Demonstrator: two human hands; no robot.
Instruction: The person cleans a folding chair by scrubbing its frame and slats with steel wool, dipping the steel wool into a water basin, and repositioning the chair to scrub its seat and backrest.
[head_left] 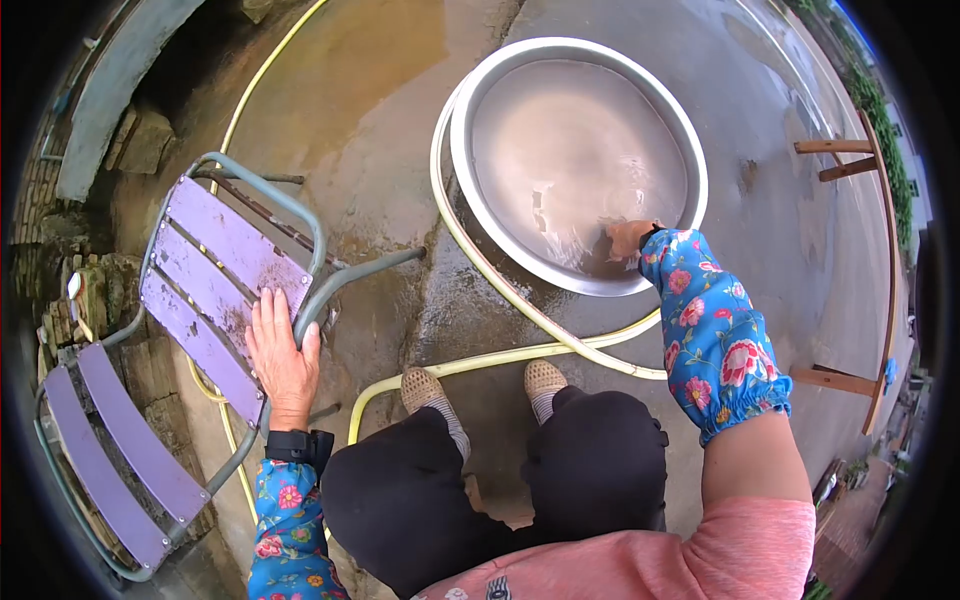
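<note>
My left hand (281, 355) lies on the edge of a purple slatted chair (225, 245) with a grey metal frame. Its fingers stretch out over the dirt-marked seat, and nothing is held in them. My right hand (630, 240) dips into cloudy water in a wide round metal basin (580, 45), near the side closest to me. The water hides its fingers, so whether it grips anything does not show. Blue floral sleeve covers reach up both forearms.
A pale yellow hose (490, 358) curves round the basin and past my feet. At the right stands a wooden frame (885, 250). Stone blocks (145, 140) line the left side. The concrete ground (370, 180) is wet, with muddy water at the top.
</note>
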